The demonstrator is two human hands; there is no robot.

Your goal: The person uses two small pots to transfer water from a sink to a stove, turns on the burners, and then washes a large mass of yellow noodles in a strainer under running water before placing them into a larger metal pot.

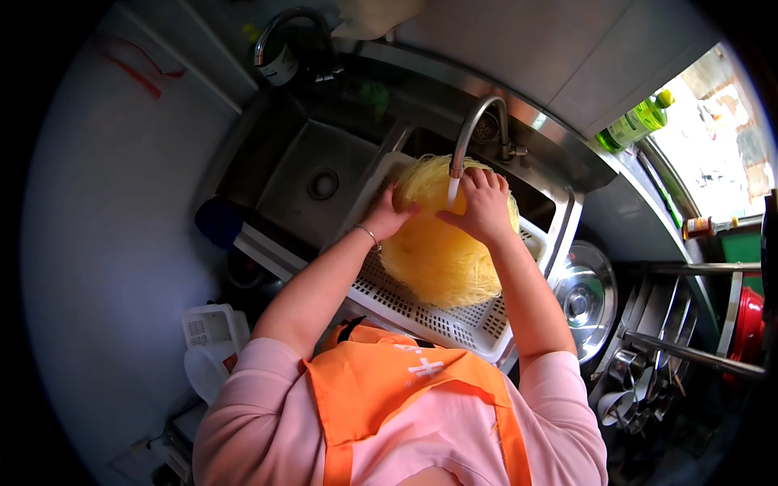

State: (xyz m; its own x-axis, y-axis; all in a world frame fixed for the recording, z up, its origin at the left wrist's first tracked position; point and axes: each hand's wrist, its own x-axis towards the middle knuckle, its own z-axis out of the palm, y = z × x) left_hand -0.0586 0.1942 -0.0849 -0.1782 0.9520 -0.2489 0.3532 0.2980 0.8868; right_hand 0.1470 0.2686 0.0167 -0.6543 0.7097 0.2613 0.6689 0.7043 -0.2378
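A large round mass of thin yellow noodles (pixel 442 263) rests in a white perforated plastic basket (pixel 385 296) set across the right sink. Water runs from the curved faucet (pixel 470 134) onto its upper part. My left hand (pixel 391 217) grips the left side of the noodles, its thumb on top and its other fingers partly hidden. On the far right side, my right hand (pixel 485 206) grips them with fingers curled over the edge and thumb stretched toward the water. A bracelet circles my left wrist.
At left lies another steel sink basin (pixel 312 174) with a second faucet (pixel 296 16). A green bottle (pixel 636 121) stands on the window ledge. To the right are a round metal lid (pixel 585 300) and a rack (pixel 689 344) with several ladles. White plastic containers (pixel 212 328) sit low at left.
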